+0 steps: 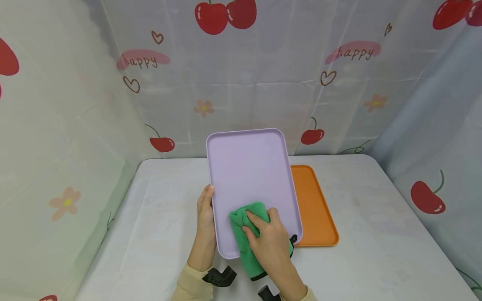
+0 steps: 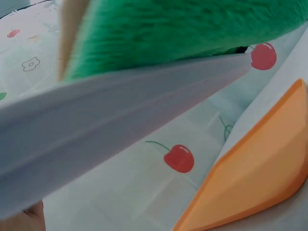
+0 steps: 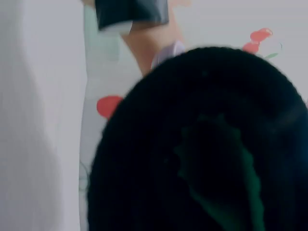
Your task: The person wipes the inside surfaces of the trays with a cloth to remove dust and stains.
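A light purple rectangular tray [image 1: 248, 167] is held up at a tilt over the table, its inner face toward the head camera. My left hand [image 1: 206, 213] grips its left edge, thumb along the rim and the other fingers hidden behind. Against the tray's lower part, my right hand [image 1: 269, 238] holds a folded green cloth [image 1: 241, 234] with dark edging, fingers pressed into the fabric. In the left wrist view the tray's side [image 2: 120, 110] crosses the picture with the green cloth [image 2: 183, 33] above it. The cloth's dark edge [image 3: 130, 159] fills much of the right wrist view.
An orange tray [image 1: 314, 205] lies on the white table [image 1: 376, 217], partly behind the purple one. Cherry-printed curtains [image 1: 263, 83] enclose the table at the back and both sides. A black wrist camera mount [image 1: 220, 277] sits on the left sleeve.
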A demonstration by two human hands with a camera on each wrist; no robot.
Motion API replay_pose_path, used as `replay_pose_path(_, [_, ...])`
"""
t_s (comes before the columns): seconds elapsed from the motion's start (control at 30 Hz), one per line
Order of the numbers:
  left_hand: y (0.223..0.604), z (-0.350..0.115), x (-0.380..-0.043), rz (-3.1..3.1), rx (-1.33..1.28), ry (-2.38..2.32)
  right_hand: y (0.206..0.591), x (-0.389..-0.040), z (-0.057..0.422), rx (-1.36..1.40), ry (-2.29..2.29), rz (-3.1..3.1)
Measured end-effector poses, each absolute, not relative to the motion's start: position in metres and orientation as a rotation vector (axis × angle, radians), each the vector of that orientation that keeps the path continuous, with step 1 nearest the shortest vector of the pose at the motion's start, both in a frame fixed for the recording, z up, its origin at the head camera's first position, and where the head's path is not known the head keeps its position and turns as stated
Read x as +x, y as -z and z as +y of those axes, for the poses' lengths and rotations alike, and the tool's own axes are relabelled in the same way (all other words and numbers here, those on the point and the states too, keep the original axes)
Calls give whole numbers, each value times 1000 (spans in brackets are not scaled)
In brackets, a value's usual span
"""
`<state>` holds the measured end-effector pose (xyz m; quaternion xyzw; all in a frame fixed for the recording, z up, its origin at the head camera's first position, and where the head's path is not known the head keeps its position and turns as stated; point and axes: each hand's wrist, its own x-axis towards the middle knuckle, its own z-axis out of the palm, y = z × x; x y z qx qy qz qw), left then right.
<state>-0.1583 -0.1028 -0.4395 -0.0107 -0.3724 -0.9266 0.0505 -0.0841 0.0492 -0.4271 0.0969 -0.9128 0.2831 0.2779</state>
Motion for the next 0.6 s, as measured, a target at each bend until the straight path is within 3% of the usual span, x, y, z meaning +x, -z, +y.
replay_pose_path(0.6, [440,-110,-159,-1041,-87,2845,431,-89,106,-184,-818,-2589])
